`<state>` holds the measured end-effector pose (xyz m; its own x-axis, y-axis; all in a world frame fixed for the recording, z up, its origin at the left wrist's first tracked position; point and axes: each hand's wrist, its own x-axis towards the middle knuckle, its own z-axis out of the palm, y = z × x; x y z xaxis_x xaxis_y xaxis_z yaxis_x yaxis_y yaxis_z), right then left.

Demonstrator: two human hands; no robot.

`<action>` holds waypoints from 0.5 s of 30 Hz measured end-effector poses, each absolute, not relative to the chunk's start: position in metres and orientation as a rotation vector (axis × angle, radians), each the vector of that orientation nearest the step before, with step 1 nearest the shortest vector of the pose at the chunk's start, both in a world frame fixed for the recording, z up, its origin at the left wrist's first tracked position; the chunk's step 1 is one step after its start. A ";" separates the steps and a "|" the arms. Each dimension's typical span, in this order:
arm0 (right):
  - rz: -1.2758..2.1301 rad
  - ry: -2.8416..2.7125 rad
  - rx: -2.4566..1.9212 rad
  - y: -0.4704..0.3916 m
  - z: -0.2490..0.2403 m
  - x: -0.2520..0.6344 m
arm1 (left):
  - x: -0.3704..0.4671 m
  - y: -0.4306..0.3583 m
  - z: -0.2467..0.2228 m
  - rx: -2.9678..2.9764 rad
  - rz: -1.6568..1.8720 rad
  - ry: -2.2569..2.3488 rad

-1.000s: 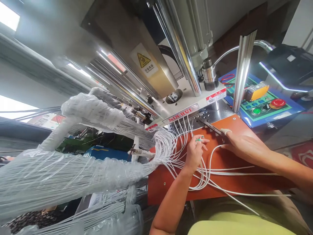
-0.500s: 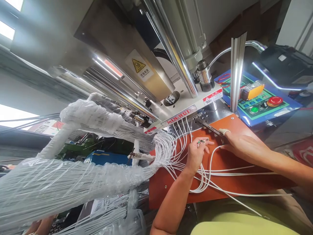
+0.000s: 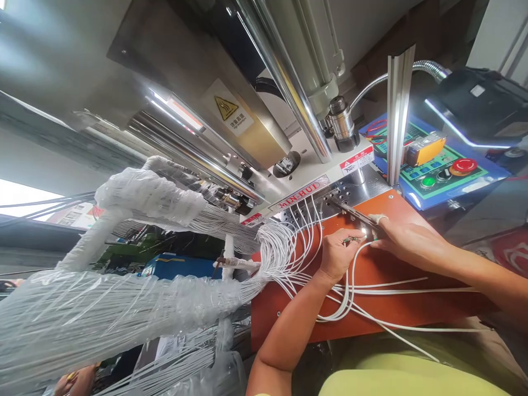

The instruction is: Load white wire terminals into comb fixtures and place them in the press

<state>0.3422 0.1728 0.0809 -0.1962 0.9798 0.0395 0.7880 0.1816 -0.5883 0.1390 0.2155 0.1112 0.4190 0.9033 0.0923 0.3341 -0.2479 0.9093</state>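
My left hand [image 3: 339, 254] is closed in a pinch on small metal connectors [image 3: 350, 240] with bits of green; their exact kind is too small to tell. Its fingertips are close to the right hand's. My right hand [image 3: 398, 235], with a pale cover on one fingertip, grips the near end of a narrow metal mould bar [image 3: 355, 213]. The bar's far end lies over the press's drilled metal plate [image 3: 359, 190]. A white cable [image 3: 357, 263] loops up to the right-hand fingers; its end there is hidden.
White cables [image 3: 274, 250] fan from a plastic-wrapped bundle [image 3: 173, 297] on the left. The MIN-HUI press [image 3: 305, 190] and its steel column [image 3: 297, 93] stand ahead. An orange-brown worktop [image 3: 396, 264] lies below my hands. The blue control panel [image 3: 437, 176] is right. Another person's hand [image 3: 76, 379] shows lower left.
My left hand has moved right and slightly up, bringing the connectors near the bar, and its spread fingers have closed. My right hand keeps its hold. The view has shifted slightly.
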 end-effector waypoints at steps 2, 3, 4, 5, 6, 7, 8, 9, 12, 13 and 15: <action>0.631 -2.112 -1.671 0.176 0.075 0.344 | 0.142 0.217 0.107 1.840 0.827 1.054; 0.618 -2.122 -1.695 0.176 0.073 0.345 | 0.143 0.218 0.106 1.852 0.833 1.061; 0.604 -2.117 -1.721 0.177 0.072 0.345 | 0.144 0.218 0.104 1.859 0.834 1.077; 0.602 -2.117 -1.731 0.177 0.072 0.345 | 0.145 0.218 0.103 1.862 0.835 1.097; 0.608 -2.119 -1.727 0.177 0.072 0.345 | 0.146 0.217 0.102 1.864 0.835 1.115; 0.619 -2.118 -1.712 0.176 0.073 0.345 | 0.146 0.216 0.102 1.866 0.838 1.129; 0.634 -2.114 -1.693 0.176 0.075 0.345 | 0.147 0.216 0.102 1.871 0.843 1.139; 0.651 -2.105 -1.679 0.175 0.077 0.345 | 0.147 0.215 0.102 1.874 0.847 1.147; 0.686 -2.055 -1.698 0.175 0.080 0.345 | 0.147 0.213 0.102 1.877 0.845 1.167; 0.692 -2.045 -1.707 0.175 0.081 0.345 | 0.147 0.213 0.103 1.869 0.839 1.168; 0.694 -2.037 -1.727 0.175 0.082 0.345 | 0.147 0.212 0.104 1.847 0.830 1.162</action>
